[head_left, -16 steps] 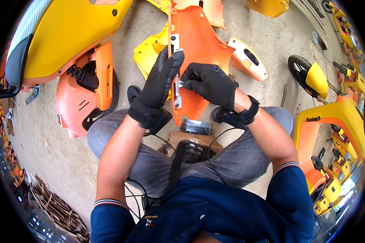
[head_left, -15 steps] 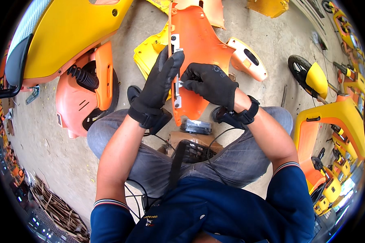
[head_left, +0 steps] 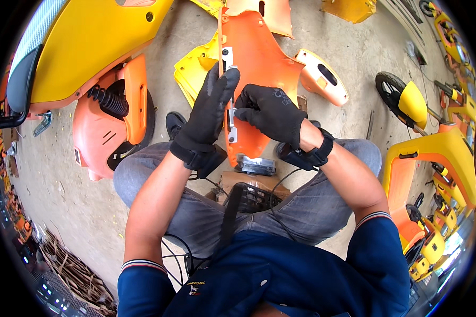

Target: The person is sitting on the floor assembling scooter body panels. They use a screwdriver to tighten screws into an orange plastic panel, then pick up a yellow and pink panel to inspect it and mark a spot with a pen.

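An orange plastic body panel [head_left: 267, 53] stands tilted in front of me, above my lap. Along its left edge runs a silver metal bracket [head_left: 231, 129] with dark screws. My left hand [head_left: 209, 105], in a black glove, holds the panel by that edge, fingers lying along the bracket's middle and partly covering it. On the right side of the bracket my gloved right hand [head_left: 272, 112] is closed in a pinch, fingertips against the metal. Whatever small part sits between those fingertips is hidden.
Yellow panels [head_left: 195, 68] lie behind the orange one, with a pale orange cover [head_left: 322, 76] to the right. A clear-lensed lamp unit [head_left: 255, 165] sits below the panel. Yellow scooter bodies [head_left: 95, 47] stand at left and right. Cables cross near my legs.
The orange panel has shifted slightly down and left. My right hand has moved a little down and left along the bracket, still pinched; my left hand keeps its hold.
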A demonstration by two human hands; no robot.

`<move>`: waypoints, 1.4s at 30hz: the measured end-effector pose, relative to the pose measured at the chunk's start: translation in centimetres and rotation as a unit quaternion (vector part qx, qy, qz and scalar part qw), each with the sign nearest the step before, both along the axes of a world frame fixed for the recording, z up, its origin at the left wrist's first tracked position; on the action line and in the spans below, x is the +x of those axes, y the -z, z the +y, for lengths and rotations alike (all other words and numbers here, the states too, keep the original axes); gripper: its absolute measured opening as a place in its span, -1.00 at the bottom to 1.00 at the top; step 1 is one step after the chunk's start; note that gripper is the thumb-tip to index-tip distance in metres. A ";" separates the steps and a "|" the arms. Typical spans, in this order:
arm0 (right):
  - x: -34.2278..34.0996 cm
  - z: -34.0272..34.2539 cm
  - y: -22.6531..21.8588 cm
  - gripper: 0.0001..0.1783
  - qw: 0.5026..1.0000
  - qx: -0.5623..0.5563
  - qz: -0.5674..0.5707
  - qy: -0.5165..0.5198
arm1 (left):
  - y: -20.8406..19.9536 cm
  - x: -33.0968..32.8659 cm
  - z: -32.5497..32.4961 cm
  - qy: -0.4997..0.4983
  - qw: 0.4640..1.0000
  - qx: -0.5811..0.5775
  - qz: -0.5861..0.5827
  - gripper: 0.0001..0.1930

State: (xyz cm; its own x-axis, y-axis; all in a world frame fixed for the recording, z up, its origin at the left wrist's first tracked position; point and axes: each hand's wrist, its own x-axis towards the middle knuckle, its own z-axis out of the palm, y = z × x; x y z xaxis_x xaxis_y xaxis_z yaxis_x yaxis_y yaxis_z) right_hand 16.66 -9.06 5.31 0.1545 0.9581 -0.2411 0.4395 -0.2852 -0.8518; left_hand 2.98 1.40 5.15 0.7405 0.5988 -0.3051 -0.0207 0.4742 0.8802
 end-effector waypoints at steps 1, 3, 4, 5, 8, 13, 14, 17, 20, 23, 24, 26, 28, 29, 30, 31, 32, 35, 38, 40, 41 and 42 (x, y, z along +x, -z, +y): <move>0.0 0.0 0.3 -0.85 1.000 0.007 0.001 -0.001 | 0.0 0.1 -0.1 -0.010 1.000 -0.002 -0.004 -0.50; 0.0 0.0 0.6 -0.85 1.000 0.025 0.002 -0.007 | -0.2 0.1 -0.3 -0.031 0.999 -0.009 -0.008 -0.53; 0.1 0.0 0.6 -0.84 0.999 0.035 0.002 -0.011 | -0.2 0.1 -0.3 -0.042 0.999 -0.014 -0.009 -0.55; 0.1 0.0 0.5 -0.84 0.999 0.046 0.001 -0.017 | 0.3 -0.1 0.0 -0.030 0.999 -0.020 -0.006 -0.57; 0.4 0.2 -0.7 -0.81 0.999 -0.004 0.036 -0.016 | 1.6 -0.5 0.9 -0.006 0.999 -0.050 0.004 -0.62; 0.9 -0.1 -0.3 -0.78 0.999 0.012 0.027 -0.041 | -0.1 0.3 0.4 -0.030 0.996 -0.087 0.016 -0.65; 0.8 0.1 -0.4 -0.77 0.998 0.024 0.025 -0.048 | 0.2 0.0 0.6 -0.023 0.995 -0.092 0.010 -0.64; 1.2 0.2 -2.3 -0.73 0.997 -0.022 0.075 -0.023 | 2.0 -0.4 1.3 -0.017 0.995 -0.100 -0.006 -0.62; 1.8 0.0 -2.7 -0.65 0.987 -0.002 0.146 0.060 | 2.3 0.0 1.3 -0.035 0.991 -0.119 -0.041 -0.56; 2.5 -0.1 -4.0 -0.57 0.988 0.032 0.123 0.083 | 2.0 0.4 1.3 -0.035 0.974 -0.199 -0.105 -0.52; 2.4 -0.1 -4.7 -0.55 0.987 0.045 0.122 0.091 | 1.9 0.3 1.3 -0.021 0.974 -0.193 -0.117 -0.52; 2.0 -0.3 -6.0 -0.50 0.990 0.039 0.098 0.096 | 1.5 0.1 1.4 0.008 0.974 -0.179 -0.140 -0.52; 1.9 -0.5 -6.4 -0.49 0.988 0.048 0.112 0.094 | 1.2 0.4 1.4 0.002 0.972 -0.194 -0.133 -0.51; 1.6 -0.6 -6.5 -0.55 0.989 0.057 0.100 0.094 | 1.4 0.3 1.4 -0.005 0.973 -0.193 -0.125 -0.51; 1.4 -0.8 -6.4 -0.58 0.989 0.071 0.100 0.080 | 1.5 0.2 1.4 -0.011 0.974 -0.192 -0.117 -0.50; 1.4 -1.0 -6.0 -0.60 0.989 0.085 0.099 0.065 | 1.6 0.2 1.4 -0.014 0.974 -0.191 -0.125 -0.50; 1.3 -1.1 -5.8 -0.63 0.989 0.098 0.098 0.051 | 1.3 0.2 1.3 -0.022 0.975 -0.192 -0.113 -0.50; 0.8 -1.3 -5.5 -0.69 0.990 0.142 0.022 0.016 | 0.3 0.1 1.1 -0.040 0.977 -0.189 -0.094 -0.51; 0.5 -1.3 -5.5 -0.68 0.986 0.166 -0.026 -0.013 | 0.5 0.1 1.2 -0.042 0.978 -0.179 -0.097 -0.52; 0.6 -1.3 -5.5 -0.65 0.986 0.156 -0.054 -0.041 | 0.5 0.0 1.3 -0.041 0.978 -0.180 -0.096 -0.53; 0.5 -1.3 -5.3 -0.66 0.984 0.163 -0.056 -0.037 | 0.5 0.0 1.3 -0.040 0.978 -0.180 -0.093 -0.54; 0.3 -1.2 -5.0 -0.67 0.983 0.171 -0.057 -0.033 | 0.6 0.1 1.3 -0.040 0.979 -0.180 -0.090 -0.54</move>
State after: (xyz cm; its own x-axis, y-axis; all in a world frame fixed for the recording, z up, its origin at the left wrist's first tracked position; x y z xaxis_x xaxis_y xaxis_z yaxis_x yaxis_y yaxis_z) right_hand 16.98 -10.29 10.29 0.0957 0.9891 0.1123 0.5462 0.0421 -0.8366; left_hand 3.04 2.70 4.57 0.7570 0.5352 -0.3749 -0.2104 0.7429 0.6355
